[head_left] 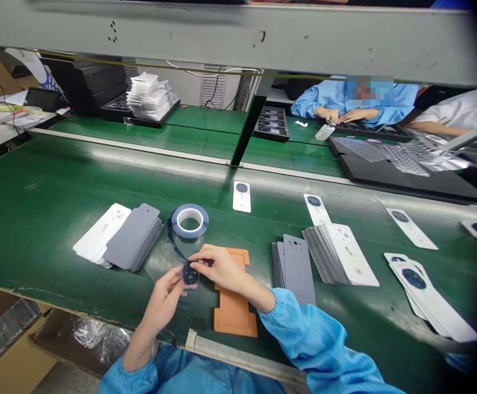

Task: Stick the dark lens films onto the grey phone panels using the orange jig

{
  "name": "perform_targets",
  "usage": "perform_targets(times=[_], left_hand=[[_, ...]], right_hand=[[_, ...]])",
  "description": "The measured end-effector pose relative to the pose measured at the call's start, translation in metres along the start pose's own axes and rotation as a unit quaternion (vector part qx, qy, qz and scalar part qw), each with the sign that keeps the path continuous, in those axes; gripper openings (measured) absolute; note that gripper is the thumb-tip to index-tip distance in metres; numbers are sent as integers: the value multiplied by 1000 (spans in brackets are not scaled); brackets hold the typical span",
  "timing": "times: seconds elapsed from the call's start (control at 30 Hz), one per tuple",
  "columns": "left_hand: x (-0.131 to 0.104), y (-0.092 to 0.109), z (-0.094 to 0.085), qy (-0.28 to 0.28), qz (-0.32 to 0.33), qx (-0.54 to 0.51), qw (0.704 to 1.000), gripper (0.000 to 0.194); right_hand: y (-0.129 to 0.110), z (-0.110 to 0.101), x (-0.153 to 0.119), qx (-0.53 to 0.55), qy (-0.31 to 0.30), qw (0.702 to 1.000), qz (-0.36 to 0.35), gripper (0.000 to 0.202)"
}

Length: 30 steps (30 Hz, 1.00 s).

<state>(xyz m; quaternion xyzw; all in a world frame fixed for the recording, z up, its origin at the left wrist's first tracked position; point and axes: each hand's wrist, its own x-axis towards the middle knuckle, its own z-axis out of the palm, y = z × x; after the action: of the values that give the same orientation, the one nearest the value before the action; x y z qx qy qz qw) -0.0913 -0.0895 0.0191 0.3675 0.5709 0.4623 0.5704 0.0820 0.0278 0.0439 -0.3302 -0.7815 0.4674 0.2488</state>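
Observation:
Between my two hands is a dark blue round sticker (189, 273) with small holes. My left hand (165, 298) pinches it from the left side. At its upper edge, the thumb and forefinger of my right hand (222, 267) are closed on it. A dark strip runs from the sticker up toward a roll of blue tape (174, 219) with a white core. Beneath my right wrist lies an orange fixture plate (234, 317), partly covered. A fanned stack of grey phone-shaped sheets (133, 238) and white phone-shaped panels (102, 232) sits to the left.
More grey sheets (299, 268) and white panels (353, 257) are stacked right of the fixture. Single panels with dark round stickers (242, 198) lie along the back and right. A metal rail (148, 144) and black post (251, 131) separate a co-worker's bench (217, 117).

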Motion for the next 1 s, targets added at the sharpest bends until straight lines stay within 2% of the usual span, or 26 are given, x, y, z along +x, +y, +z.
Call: perform_targets(times=[0.07,0.23,0.33,0.37,0.43,0.47,0.5,0.53,0.6,0.67,0.73,0.87,1.0], left_hand=[[1,1,0,8,-5,9,1000,50],[4,8,-6,49,-10,24,998,54],[4,12,-7,125,24,76,989,54],[4,14,-6,170,58,114,977,54],[1,17,0,269,154,201,929,56],[0,18,5,307,205,236,899,56],[-1,19,11,322,245,258,877,54],[0,20,18,314,268,265,871,47],[4,19,33,246,254,240,904,31],[16,15,48,149,176,198,952,24],[31,10,61,84,109,181,974,20],[59,0,74,42,87,194,976,12],[69,-6,78,35,92,204,974,12]], right_hand=[[-5,4,-7,14,16,1000,12,12],[-11,0,-35,116,-6,990,78,21],[-6,-12,-54,218,41,970,102,28],[-3,-18,-60,244,63,961,115,32],[6,-33,-69,252,102,950,152,36],[11,-40,-73,236,114,950,167,35],[16,-47,-76,213,117,953,179,33],[22,-53,-78,187,113,958,187,30],[32,-62,-81,142,103,965,194,27],[40,-65,-81,109,107,967,203,28],[47,-65,-79,76,120,966,215,30],[54,-62,-73,17,129,965,227,28],[56,-64,-70,7,116,967,227,26]])
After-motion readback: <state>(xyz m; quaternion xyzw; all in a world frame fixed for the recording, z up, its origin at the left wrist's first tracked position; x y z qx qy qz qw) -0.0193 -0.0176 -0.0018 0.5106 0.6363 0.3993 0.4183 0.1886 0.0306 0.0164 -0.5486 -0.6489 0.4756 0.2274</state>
